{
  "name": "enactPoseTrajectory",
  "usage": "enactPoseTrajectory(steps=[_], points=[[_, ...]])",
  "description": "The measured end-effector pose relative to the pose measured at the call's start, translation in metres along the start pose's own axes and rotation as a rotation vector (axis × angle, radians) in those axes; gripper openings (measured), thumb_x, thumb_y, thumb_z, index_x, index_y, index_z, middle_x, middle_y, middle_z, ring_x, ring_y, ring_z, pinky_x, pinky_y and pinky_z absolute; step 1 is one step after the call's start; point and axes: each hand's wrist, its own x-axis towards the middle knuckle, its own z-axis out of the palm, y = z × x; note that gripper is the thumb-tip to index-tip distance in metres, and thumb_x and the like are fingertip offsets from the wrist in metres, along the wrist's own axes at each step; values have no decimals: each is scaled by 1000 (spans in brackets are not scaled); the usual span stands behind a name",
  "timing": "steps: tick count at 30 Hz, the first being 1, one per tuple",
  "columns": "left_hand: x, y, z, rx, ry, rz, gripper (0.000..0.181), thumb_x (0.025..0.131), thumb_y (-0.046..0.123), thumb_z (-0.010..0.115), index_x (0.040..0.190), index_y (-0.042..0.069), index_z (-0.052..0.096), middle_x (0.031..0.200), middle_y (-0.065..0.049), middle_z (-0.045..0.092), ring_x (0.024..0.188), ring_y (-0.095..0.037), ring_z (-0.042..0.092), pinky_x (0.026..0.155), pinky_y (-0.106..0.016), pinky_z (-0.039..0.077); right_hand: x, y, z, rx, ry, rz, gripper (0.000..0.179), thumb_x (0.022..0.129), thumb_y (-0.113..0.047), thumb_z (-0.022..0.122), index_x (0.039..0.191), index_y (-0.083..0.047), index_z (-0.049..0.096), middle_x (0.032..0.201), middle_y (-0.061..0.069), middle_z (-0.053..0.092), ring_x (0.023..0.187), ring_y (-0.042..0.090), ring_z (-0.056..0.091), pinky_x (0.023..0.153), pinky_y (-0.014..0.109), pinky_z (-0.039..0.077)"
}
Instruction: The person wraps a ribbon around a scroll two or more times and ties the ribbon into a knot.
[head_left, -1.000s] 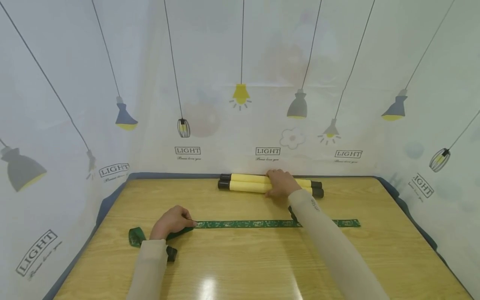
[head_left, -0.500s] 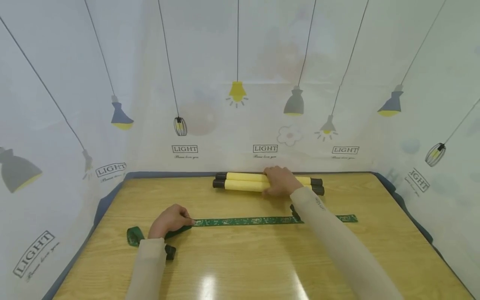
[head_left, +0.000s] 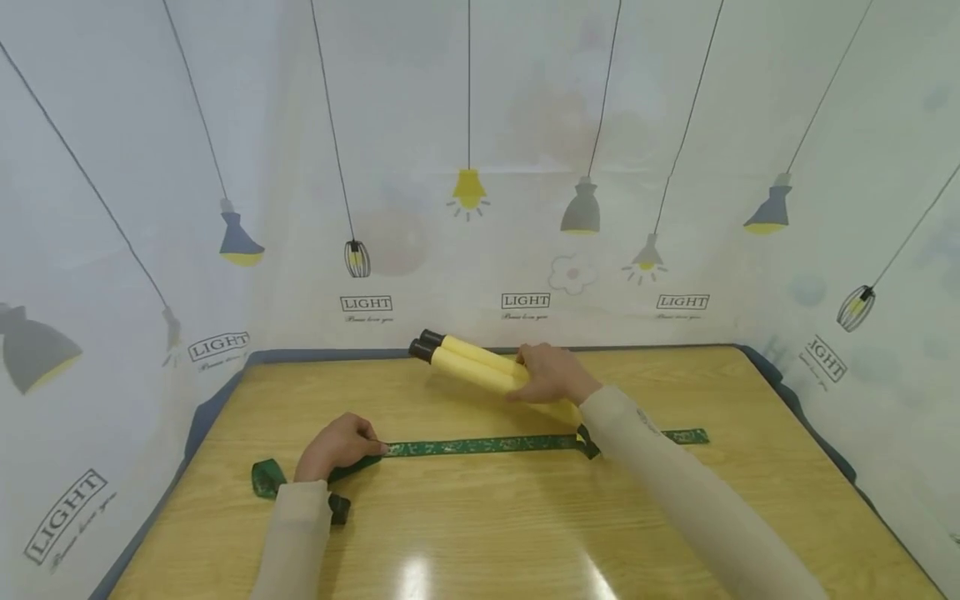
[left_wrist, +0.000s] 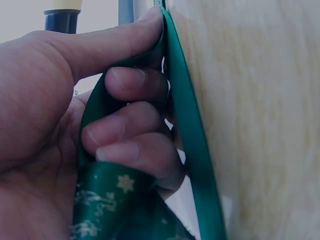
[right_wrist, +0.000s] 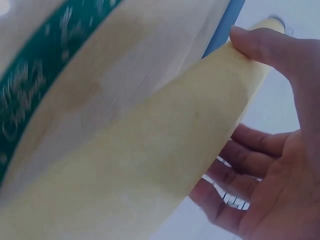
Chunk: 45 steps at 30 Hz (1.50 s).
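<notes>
My left hand (head_left: 339,446) pinches a green ribbon (head_left: 480,446) with a gold print, which lies across the table from the fingertips to the right. In the left wrist view, the thumb presses the ribbon (left_wrist: 187,125) and part of it loops round the curled fingers. My right hand (head_left: 553,373) grips two yellow tubes (head_left: 480,371) with black ends, side by side. They are tilted, left ends raised off the table near the back edge; their right ends are hidden behind the hand and sleeve. One yellow tube (right_wrist: 145,130) fills much of the right wrist view.
The wood-patterned table (head_left: 480,525) bears a loose ribbon coil (head_left: 266,479) left of the left hand. A dark ribbon end (head_left: 340,508) shows beside the left sleeve. Behind stands a white sheet (head_left: 420,150) printed with lamps.
My right hand has lifted the two yellow tubes off the table and tilted them, left ends up, drawing them slightly nearer. The left hand keeps its pinch on the ribbon.
</notes>
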Motion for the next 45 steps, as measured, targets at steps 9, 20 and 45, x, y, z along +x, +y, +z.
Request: enactPoseTrajectory(steps=[9, 20, 45], points=[[2, 0, 0, -2, -6, 13, 22, 94, 24, 75, 82, 7, 69, 77, -4, 60, 67, -17, 48, 62, -32, 40, -22, -23, 5, 118, 28, 108, 65, 71, -62, 83, 105, -9, 66, 96, 3, 69, 80, 19, 63, 68, 33, 52], [1, -1, 1, -6, -7, 31, 22, 94, 23, 75, 80, 8, 66, 73, -3, 55, 64, -17, 45, 60, -32, 39, -49, -42, 21, 300, 32, 217, 55, 70, -61, 85, 66, -16, 54, 57, -3, 50, 47, 13, 48, 42, 26, 41], [-2, 0, -2, 7, -14, 27, 22, 95, 24, 74, 82, 7, 68, 78, -5, 59, 67, -18, 48, 62, -33, 40, -55, -78, 64, 215, 175, 433, 55, 77, -59, 80, 65, -10, 57, 61, 4, 56, 50, 16, 55, 41, 27, 44]])
